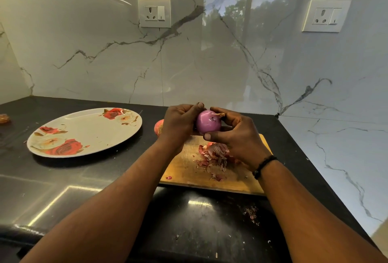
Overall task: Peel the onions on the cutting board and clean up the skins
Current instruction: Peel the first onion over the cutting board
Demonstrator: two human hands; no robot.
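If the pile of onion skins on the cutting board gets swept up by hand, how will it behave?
The onion skins look thin and papery, so probably very light and floppy. They lie as loose flakes, so they would likely scatter rather than move together; some bits already sit on the counter.

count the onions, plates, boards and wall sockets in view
onions: 2, one peeled held by the left hand and right hand, one unpeeled behind the left hand
plates: 1
boards: 1
sockets: 2
total: 6

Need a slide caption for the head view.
Both hands, left hand and right hand, hold a peeled onion above the skins on the cutting board.
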